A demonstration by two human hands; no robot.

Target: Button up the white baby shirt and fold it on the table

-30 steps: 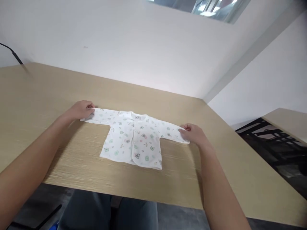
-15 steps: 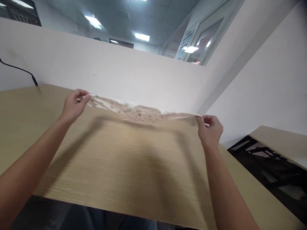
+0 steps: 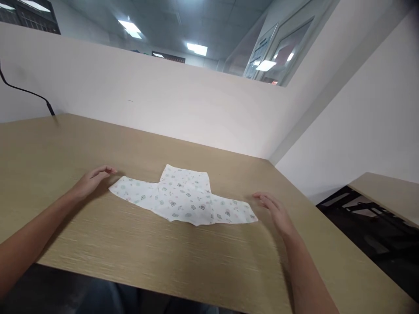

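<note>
A small white baby shirt (image 3: 186,198) with a print of little figures lies spread flat on the wooden table (image 3: 137,248). Its two sleeves reach out left and right, and its body part points toward the wall. Just off the end of the left sleeve is my left hand (image 3: 93,181), open, fingers stretched out and holding nothing. My right hand (image 3: 273,211) is beside the right sleeve's end, also open and empty, apart from the cloth.
A white wall (image 3: 183,109) stands behind the table, with a window (image 3: 170,30) above it. A black cable (image 3: 29,91) hangs at the far left. To the right is another tabletop (image 3: 386,192) with a dark frame below.
The baby shirt, held up stretched between both hands, has come down flat onto the table. Both hands have let go of it and moved lower and nearer to me.
</note>
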